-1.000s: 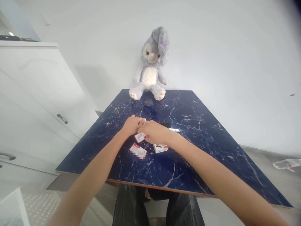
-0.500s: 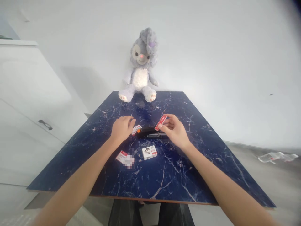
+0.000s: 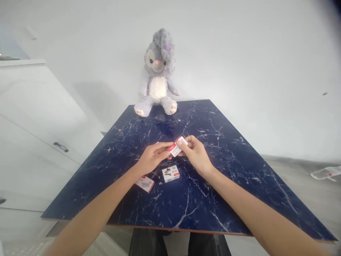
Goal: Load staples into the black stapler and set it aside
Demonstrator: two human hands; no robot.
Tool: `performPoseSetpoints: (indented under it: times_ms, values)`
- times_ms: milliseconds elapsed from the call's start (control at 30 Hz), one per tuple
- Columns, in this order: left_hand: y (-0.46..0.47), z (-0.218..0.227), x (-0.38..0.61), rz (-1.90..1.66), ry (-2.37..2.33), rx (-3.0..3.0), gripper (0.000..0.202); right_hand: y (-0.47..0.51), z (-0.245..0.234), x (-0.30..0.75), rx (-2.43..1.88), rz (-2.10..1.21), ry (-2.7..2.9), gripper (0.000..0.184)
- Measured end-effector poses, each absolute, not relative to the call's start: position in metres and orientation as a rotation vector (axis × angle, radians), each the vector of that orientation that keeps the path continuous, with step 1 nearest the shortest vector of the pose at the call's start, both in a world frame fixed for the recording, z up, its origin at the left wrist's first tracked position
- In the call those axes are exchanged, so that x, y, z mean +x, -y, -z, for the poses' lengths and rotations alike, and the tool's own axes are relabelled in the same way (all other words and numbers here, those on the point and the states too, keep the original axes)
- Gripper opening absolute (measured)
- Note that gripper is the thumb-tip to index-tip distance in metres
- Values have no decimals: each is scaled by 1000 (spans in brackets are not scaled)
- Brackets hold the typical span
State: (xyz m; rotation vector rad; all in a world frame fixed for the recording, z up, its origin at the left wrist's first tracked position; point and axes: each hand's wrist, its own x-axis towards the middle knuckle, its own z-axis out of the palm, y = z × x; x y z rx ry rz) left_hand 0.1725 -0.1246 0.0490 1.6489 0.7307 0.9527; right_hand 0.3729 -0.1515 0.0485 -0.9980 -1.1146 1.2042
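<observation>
My right hand (image 3: pixel 197 153) pinches a small red-and-white staple box (image 3: pixel 175 148), its thumb across the upper face. At the box's left end, the fingers and thumb of my left hand (image 3: pixel 154 156) close on it. Just below the hands on the tabletop lies a white box (image 3: pixel 171 174) printed with a dark picture and a red corner. Another red-and-white box (image 3: pixel 146 184) rests beside my left forearm, which covers part of it. The black stapler behind the hands is hidden.
The dark blue marbled table (image 3: pixel 186 213) carries a grey plush rabbit (image 3: pixel 158 85) seated at its far edge against the wall. To the left stands a white cabinet (image 3: pixel 34 117). Clear plastic packaging (image 3: pixel 323 173) lies on the floor at the right.
My left hand has moved right onto the box in my right hand. That box has turned, now showing its white face. The view has shifted slightly.
</observation>
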Motion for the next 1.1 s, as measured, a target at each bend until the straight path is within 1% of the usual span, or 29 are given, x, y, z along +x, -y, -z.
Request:
performPoseSetpoints:
  times_ms: [133, 233, 300, 400, 500, 700, 833, 933, 1100]
  values:
    - [125, -51, 173, -1027, -767, 1497, 34, 157, -52, 367, -922, -1286, 1070, 41]
    - [124, -51, 173, -1048, -782, 1380, 33, 159, -54, 366, -894, -1290, 1140, 51]
    - [122, -51, 172, -1041, -778, 1310, 34, 159, -54, 367, -903, -1259, 1205, 49]
    - [119, -54, 169, -1035, -768, 1204, 33, 159, -55, 373, -922, -1149, 1361, 44]
    - [115, -57, 164, -1031, -721, 1112, 31, 159, -57, 378, -942, -990, 1533, 49]
    - [113, -56, 161, -962, -668, 1041, 31, 161, -54, 380, -1027, -760, 1673, 47]
    - [111, -55, 162, -985, -752, 1038, 30, 157, -54, 384, -1070, -617, 1791, 46]
    - [106, -58, 158, -1037, -793, 1035, 26, 154, -55, 388, -1070, -510, 1830, 47]
    - [97, -62, 148, -1167, -809, 1013, 20, 152, -58, 393, -1119, -429, 1828, 43]
